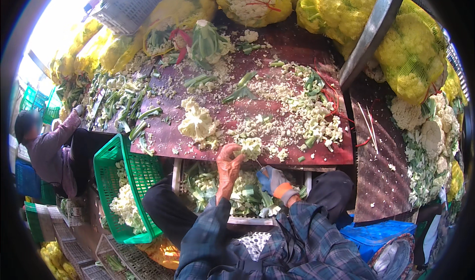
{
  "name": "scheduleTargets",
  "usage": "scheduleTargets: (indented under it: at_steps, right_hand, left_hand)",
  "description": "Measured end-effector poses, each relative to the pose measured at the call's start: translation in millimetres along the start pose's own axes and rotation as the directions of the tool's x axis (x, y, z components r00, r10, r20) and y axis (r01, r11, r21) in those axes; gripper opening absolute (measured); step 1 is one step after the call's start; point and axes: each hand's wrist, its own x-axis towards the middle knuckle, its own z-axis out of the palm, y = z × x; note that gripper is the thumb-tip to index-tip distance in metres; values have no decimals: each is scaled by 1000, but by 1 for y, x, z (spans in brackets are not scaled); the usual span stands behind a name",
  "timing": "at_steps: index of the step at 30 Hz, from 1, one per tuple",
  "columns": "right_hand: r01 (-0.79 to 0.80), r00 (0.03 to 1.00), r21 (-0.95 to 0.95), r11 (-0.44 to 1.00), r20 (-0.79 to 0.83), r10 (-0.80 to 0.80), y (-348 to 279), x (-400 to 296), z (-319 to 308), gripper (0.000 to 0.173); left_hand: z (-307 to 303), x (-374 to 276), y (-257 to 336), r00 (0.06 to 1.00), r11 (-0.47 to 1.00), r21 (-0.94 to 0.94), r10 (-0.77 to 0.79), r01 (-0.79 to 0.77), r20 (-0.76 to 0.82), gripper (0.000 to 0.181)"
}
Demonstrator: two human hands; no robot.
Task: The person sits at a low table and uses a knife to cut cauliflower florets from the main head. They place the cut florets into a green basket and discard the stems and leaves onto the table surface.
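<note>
My bare left hand (229, 165) pinches a small cauliflower floret (251, 148) above the near edge of a red tabletop (174, 135). My right hand (273, 183), in a grey, blue and orange work glove, grips a small knife (259, 164); its thin blade points up at the floret, and the handle is mostly hidden in the glove. Left of the floret, a larger piece of cauliflower (197, 121) lies on the tabletop. Beneath my hands, a crate (251, 220) between my knees holds leaf and stem trimmings with cauliflower bits.
A green plastic basket (150, 191) with cauliflower pieces leans at my left knee. Yellow net bags (337, 9) of cauliflower line the far side. A metal post (371, 39) rises at the right, above a brown board (382, 183). Another person (52, 150) sits at far left.
</note>
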Motion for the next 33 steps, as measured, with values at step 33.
scheduleTargets:
  at_steps: [33]
  right_hand:
    - [58, 976, -112, 992, -205, -80, -62, -34, -55, 30]
  left_hand:
    - [24, 27, 35, 906, 678, 609, 376, -412, 195, 13]
